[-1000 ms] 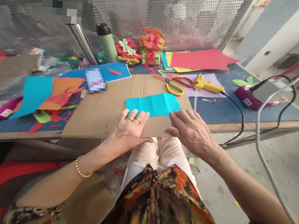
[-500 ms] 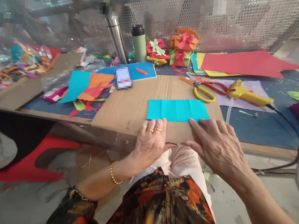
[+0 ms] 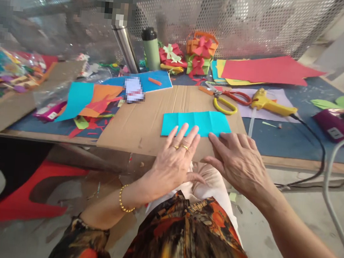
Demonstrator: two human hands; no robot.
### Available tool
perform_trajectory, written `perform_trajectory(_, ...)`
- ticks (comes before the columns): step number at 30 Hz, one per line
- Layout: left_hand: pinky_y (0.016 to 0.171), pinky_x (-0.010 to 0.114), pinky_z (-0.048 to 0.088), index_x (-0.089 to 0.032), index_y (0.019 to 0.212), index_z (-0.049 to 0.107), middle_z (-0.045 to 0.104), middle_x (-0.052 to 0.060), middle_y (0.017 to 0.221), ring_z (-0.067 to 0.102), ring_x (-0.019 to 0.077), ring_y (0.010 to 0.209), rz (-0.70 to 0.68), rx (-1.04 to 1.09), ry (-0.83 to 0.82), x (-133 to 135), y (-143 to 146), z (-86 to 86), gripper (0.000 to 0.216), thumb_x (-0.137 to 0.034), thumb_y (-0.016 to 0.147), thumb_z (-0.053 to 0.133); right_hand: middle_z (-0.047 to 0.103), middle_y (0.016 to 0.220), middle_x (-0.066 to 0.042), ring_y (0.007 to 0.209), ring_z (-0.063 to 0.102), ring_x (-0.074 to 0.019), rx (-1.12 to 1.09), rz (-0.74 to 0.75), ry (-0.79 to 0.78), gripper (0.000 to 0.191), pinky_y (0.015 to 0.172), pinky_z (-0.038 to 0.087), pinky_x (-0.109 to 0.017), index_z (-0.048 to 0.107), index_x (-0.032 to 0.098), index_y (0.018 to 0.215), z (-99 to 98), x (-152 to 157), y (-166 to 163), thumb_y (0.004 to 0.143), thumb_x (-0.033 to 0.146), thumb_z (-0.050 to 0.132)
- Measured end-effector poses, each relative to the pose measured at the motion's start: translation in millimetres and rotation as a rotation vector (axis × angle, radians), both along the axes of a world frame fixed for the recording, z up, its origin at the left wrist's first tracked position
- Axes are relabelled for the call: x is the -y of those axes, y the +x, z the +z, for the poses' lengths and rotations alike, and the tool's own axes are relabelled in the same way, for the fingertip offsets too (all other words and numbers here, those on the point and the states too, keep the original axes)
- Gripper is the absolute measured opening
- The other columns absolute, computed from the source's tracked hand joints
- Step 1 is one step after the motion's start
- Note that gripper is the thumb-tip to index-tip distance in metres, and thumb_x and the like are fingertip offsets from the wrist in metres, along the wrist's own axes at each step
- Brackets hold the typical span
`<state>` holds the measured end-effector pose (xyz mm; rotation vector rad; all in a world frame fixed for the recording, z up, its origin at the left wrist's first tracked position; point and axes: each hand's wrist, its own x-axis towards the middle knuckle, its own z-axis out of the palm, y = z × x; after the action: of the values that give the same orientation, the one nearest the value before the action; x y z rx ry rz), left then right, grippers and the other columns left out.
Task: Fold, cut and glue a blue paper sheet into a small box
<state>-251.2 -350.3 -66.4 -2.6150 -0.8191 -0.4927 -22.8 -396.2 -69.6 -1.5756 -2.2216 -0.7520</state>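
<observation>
Left hand has moved up since the earlier frame: fingers, then bunched at the paper's near edge, now fan out over it. Rectangular bright turquoise paper strip, crossed by upright creases, lies on the flat brown corrugated cardboard sheet. Left hand open, palm down, thumb out to the side; pressure cannot be told. Right hand open too, palm down, fingertips at the strip's near right corner, gripping nothing. Just beyond the strip: metal scissors with red and yellow loop handles. Right of these, yellow plastic glue gun on a pale lilac paper sheet.
</observation>
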Motion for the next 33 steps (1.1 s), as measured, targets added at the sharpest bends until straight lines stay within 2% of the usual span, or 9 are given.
perform_trajectory(6, 0.129, 0.063, 0.034, -0.006, 0.159, 0.045, 0.048, 0.018, 0.167, 0.043, 0.0372, 0.156, 0.049, -0.042, -0.074, 1, 8, -9.8, 0.079, -0.066, 0.109, 0.033, 0.071, 0.116, -0.015, 0.100, 0.055, -0.0290, -0.019, -0.016, -0.025, 0.077, 0.093, 0.039, -0.043, 0.066, 0.014, 0.137, 0.6, 1, 0, 0.106, 0.070, 0.022)
perform_trajectory(15, 0.131, 0.066, 0.030, -0.015, 0.165, 0.041, 0.047, 0.014, 0.168, 0.042, 0.0365, 0.157, 0.120, 0.002, -0.124, 6, 11, -11.2, 0.077, -0.067, 0.108, 0.038, 0.075, 0.117, -0.012, 0.102, 0.060, -0.0265, -0.024, 0.076, -0.009, 0.064, 0.091, 0.040, -0.041, 0.064, 0.009, 0.135, 8.3, 5, 17, 0.110, 0.059, 0.033)
perform_trajectory(18, 0.132, 0.064, 0.028, -0.015, 0.165, 0.042, 0.048, 0.013, 0.168, 0.044, 0.0349, 0.156, 0.118, 0.016, -0.118, 6, 11, -12.0, 0.079, -0.069, 0.107, 0.035, 0.075, 0.105, -0.011, 0.093, 0.060, -0.0258, 0.020, 0.045, 0.022, 0.058, 0.093, 0.042, -0.041, 0.067, 0.008, 0.125, 12.5, 10, 23, 0.110, 0.056, 0.041)
perform_trajectory(21, 0.131, 0.064, 0.030, -0.014, 0.163, 0.045, 0.052, 0.012, 0.165, 0.048, 0.0351, 0.152, 0.119, 0.049, -0.102, 6, 14, -14.8, 0.085, -0.075, 0.104, 0.033, 0.069, 0.082, -0.008, 0.081, 0.056, -0.0258, 0.061, -0.064, 0.043, 0.049, 0.085, 0.042, -0.043, 0.071, 0.014, 0.099, 21.1, 16, 23, 0.108, 0.056, 0.047)
perform_trajectory(23, 0.130, 0.065, 0.032, -0.014, 0.162, 0.047, 0.054, 0.013, 0.164, 0.050, 0.0360, 0.151, 0.141, 0.068, -0.100, 7, 16, -17.0, 0.087, -0.077, 0.103, 0.036, 0.067, 0.078, -0.009, 0.079, 0.055, -0.0267, 0.058, -0.124, 0.060, 0.049, 0.080, 0.041, -0.043, 0.070, 0.017, 0.089, 26.4, 14, 18, 0.108, 0.056, 0.047)
perform_trajectory(25, 0.129, 0.065, 0.032, -0.015, 0.161, 0.048, 0.053, 0.013, 0.164, 0.050, 0.0362, 0.151, 0.165, 0.079, -0.094, 8, 19, -18.5, 0.085, -0.075, 0.103, 0.040, 0.072, 0.093, -0.013, 0.089, 0.059, -0.0285, 0.019, -0.083, 0.066, 0.051, 0.082, 0.043, -0.044, 0.072, 0.016, 0.098, 27.9, 8, 7, 0.109, 0.057, 0.043)
perform_trajectory(27, 0.128, 0.065, 0.033, -0.015, 0.160, 0.050, 0.053, 0.011, 0.165, 0.049, 0.0355, 0.152, 0.172, 0.087, -0.072, 9, 20, -19.0, 0.078, -0.070, 0.105, 0.042, 0.074, 0.118, -0.017, 0.109, 0.061, -0.0299, -0.028, 0.113, 0.034, 0.059, 0.094, 0.047, -0.044, 0.071, 0.013, 0.117, 24.2, -1, -6, 0.110, 0.058, 0.034)
perform_trajectory(29, 0.128, 0.064, 0.035, -0.015, 0.158, 0.052, 0.054, 0.009, 0.164, 0.050, 0.0342, 0.151, 0.174, 0.088, -0.039, 10, 20, -18.6, 0.070, -0.064, 0.108, 0.043, 0.074, 0.122, -0.017, 0.114, 0.063, -0.0284, -0.077, 0.233, -0.011, 0.070, 0.099, 0.049, -0.042, 0.069, 0.011, 0.125, 17.3, -8, -15, 0.109, 0.063, 0.026)
perform_trajectory(33, 0.125, 0.060, 0.041, -0.016, 0.154, 0.057, 0.058, 0.009, 0.161, 0.054, 0.0331, 0.147, 0.206, 0.087, 0.001, 11, 20, -18.2, 0.065, -0.061, 0.109, 0.045, 0.074, 0.123, -0.016, 0.113, 0.067, -0.0296, -0.131, 0.214, 0.034, 0.070, 0.097, 0.053, -0.042, 0.067, 0.010, 0.129, 4.3, -9, -10, 0.108, 0.064, 0.028)
